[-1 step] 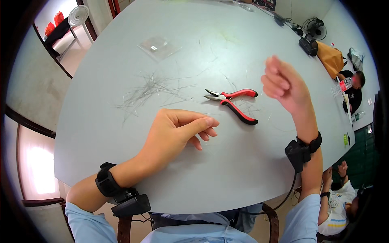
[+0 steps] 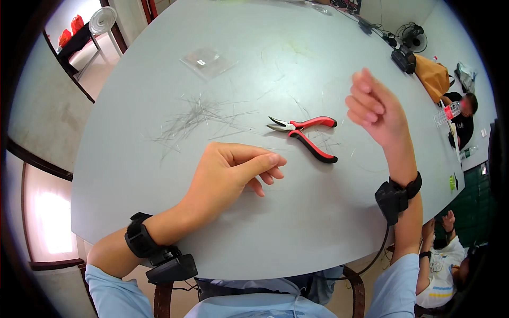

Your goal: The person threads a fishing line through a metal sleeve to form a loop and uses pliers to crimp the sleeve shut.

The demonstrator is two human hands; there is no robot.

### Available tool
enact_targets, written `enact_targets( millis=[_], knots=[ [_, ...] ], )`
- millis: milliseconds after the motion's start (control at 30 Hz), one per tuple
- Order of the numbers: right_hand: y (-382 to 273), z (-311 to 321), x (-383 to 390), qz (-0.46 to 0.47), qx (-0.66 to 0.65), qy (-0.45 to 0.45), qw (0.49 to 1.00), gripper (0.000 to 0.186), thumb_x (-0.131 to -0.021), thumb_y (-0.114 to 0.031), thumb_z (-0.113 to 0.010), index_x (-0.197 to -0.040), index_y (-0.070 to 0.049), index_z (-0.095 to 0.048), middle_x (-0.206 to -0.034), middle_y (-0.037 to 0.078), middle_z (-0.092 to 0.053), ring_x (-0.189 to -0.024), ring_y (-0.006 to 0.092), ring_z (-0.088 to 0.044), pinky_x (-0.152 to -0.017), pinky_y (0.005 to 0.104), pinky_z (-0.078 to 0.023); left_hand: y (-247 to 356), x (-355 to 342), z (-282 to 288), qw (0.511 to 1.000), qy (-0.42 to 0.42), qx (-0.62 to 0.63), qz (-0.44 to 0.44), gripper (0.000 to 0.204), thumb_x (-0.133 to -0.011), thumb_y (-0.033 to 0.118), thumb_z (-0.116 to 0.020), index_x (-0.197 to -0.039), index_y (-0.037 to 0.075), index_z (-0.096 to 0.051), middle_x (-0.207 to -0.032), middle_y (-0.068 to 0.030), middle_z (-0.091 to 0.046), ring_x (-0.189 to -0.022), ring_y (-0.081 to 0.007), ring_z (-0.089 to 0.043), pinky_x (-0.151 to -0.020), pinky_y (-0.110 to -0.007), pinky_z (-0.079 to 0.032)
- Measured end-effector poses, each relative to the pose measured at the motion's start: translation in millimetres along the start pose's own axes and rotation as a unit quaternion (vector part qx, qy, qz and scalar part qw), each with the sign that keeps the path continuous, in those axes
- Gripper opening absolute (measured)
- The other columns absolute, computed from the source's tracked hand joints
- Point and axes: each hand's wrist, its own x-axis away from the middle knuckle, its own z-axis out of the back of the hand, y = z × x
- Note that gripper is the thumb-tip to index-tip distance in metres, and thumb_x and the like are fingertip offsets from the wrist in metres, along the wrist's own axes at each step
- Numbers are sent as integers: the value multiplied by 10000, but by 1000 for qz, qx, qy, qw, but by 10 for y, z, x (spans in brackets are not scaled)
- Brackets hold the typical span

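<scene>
We see left hand (image 2: 233, 169) near frame centre, thumb and forefinger narrow, tips together; right hand (image 2: 377, 114) upper right, fingers curled narrow. Whether either pinches wire, we cannot tell. Red-black pliers (image 2: 292, 126) lie between hands, jaws parted; thin wires (image 2: 197, 117) scattered left of centre.

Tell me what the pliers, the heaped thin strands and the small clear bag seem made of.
Pliers: likely steel at the head, which is silvery and shiny; the red and black handles look smooth, probably plastic or rubber.
Strands: probably fine metal wire, given their greyish glint, though plastic is possible.
Bag: seemingly thin, glossy plastic film, being see-through with bright glints.
</scene>
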Motion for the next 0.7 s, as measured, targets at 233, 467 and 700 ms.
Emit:
enact_targets(
  millis=[233,467,700],
  knots=[
    [-38,-10,3,43,11,113,993,326,-966,-315,-395,-705,-121,-366,-496,-72,-280,-428,39,-274,-376,191,-258,21,8,-4,1000,-15,-20,3,219,-863,163,-580,-903,-28,-680,-763,-92,-660,-671,-100,-584,-567,-222,-484],
    [57,-147,-38,111,126,136,976,191,-911,-230,-477,-974,-55,-518,-656,-14,-476,-519,87,-407,-464,221,-322,23,12,-8,1000,-24,-10,1,227,-865,166,-575,-900,-32,-680,-776,-92,-659,-683,-103,-585,-566,-226,-485],
    [206,-507,35,-181,372,58,909,225,-829,-217,-590,-876,-10,-663,-719,29,-622,-507,56,-482,-414,196,-341,0,-9,6,998,29,64,-2,243,-878,187,-559,-966,-17,-658,-908,-84,-644,-730,-100,-536,-584,-237,-469]
  ],
)
